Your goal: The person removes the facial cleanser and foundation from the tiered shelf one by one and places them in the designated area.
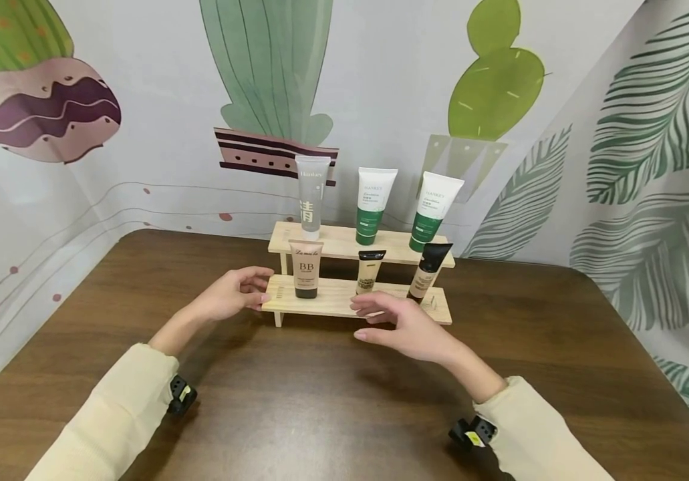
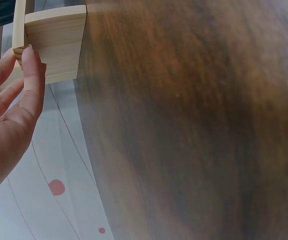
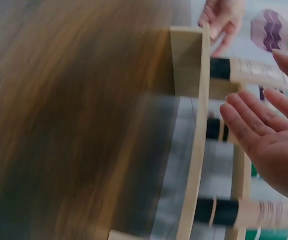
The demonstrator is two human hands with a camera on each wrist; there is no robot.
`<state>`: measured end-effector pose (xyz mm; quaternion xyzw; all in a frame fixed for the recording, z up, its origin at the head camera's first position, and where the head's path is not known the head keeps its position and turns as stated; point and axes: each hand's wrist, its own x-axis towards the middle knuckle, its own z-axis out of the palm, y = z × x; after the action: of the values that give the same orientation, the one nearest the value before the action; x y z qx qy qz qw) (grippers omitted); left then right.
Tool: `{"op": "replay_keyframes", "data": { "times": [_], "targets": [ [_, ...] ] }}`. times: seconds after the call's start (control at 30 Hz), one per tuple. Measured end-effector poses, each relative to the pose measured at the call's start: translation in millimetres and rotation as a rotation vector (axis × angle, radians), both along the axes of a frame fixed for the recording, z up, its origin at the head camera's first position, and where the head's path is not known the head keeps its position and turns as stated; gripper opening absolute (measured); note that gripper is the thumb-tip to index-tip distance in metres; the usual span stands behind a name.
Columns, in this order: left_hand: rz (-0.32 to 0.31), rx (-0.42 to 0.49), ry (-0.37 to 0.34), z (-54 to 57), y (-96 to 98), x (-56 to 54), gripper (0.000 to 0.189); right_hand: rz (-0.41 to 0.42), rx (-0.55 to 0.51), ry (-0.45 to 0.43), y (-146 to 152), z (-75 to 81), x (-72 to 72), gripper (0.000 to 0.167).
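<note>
A two-tier wooden rack [image 1: 338, 306] stands on the table. My left hand [image 1: 234, 292] holds the left end of its lower board; in the left wrist view the thumb and fingers [image 2: 32, 82] pinch that wooden end. My right hand [image 1: 407, 327] hovers in front of the lower board with fingers extended, holding nothing. It is nearest a small gold tube [image 1: 369, 272] with a black top, and overlaps its base. To either side on the lower tier stand a pink BB cream tube [image 1: 306, 268] and a tilted beige tube with a black end [image 1: 428, 274].
On the upper tier stand a clear grey tube [image 1: 313, 197] and two white-and-green tubes, one in the middle [image 1: 374, 206] and one at the right [image 1: 434, 210]. Behind the brown wooden table [image 1: 296, 401] hangs a cactus-print cloth [image 1: 392, 80].
</note>
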<state>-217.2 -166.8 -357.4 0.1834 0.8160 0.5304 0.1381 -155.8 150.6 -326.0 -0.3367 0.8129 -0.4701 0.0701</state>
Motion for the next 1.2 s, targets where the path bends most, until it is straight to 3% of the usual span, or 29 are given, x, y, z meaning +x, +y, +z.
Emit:
{"op": "replay_keyframes", "data": {
  "times": [0.73, 1.2],
  "targets": [
    [-0.005, 0.008, -0.009, 1.8, 0.0, 1.0, 0.045, -0.231, -0.026, -0.009, -68, -1.4, -24.9, 0.050],
    [0.005, 0.004, -0.033, 2.7, -0.5, 0.5, 0.046, -0.291, -0.065, -0.062, -87, -6.3, -41.1, 0.054]
  ]
}}
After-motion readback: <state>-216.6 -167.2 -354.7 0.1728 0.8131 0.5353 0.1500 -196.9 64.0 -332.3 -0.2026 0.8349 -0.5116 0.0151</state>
